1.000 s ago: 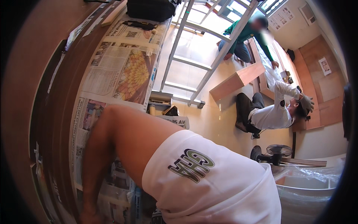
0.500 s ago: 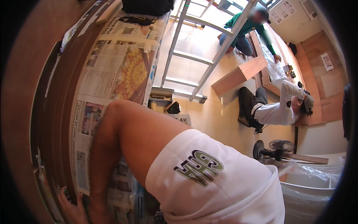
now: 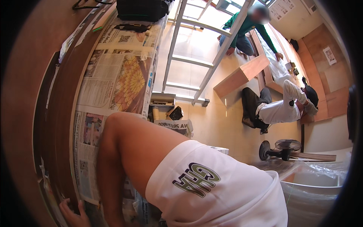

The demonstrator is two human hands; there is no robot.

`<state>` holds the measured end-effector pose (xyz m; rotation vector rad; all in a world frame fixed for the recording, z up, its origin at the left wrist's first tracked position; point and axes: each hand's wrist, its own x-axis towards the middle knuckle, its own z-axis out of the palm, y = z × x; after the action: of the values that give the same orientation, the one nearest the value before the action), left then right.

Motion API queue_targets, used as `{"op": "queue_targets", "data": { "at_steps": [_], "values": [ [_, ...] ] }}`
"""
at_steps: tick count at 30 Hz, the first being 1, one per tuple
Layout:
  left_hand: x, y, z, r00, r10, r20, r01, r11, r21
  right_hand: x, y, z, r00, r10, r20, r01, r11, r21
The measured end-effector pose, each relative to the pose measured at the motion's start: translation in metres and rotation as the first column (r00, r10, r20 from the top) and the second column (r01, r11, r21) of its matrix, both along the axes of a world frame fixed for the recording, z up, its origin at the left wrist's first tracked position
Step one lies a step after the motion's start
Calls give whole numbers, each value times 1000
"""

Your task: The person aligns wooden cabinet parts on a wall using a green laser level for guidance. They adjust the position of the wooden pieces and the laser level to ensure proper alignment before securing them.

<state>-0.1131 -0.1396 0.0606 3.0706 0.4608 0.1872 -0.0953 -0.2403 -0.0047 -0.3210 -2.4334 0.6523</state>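
My left hand is at the lower left, next to the long brown board. Its thumb stands apart from its fingers, which rest by the board's edge; nothing shows in it. My right arm crosses the middle in a white sleeve, elbow bent over a newspaper-covered surface. Its forearm runs down out of the picture, so my right hand cannot be seen.
A black case stands at the far end of the papered surface. A ladder rises beyond it. At right are a person in green, a person in white, a wooden box, a fan and plastic-wrapped panels.
The view has shifted slightly, and my elbow sits a little lower in it. My left hand stays by the board. The person in white has shifted the head and arms slightly.
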Motion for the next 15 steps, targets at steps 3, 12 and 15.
{"op": "queue_targets", "data": {
  "at_steps": [3,12,15],
  "values": [
    [3,-20,18,998,45,35,-42,997,-67,0,-7,3,1000,6,7,-6,1000,14],
    [-15,-10,26,939,322,116,-272,908,-320,-17,-24,-4,993,85,79,-90,994,60],
    [-7,-10,33,959,171,227,-151,983,-105,-13,-34,-13,969,137,208,-163,980,112]
  ]
}}
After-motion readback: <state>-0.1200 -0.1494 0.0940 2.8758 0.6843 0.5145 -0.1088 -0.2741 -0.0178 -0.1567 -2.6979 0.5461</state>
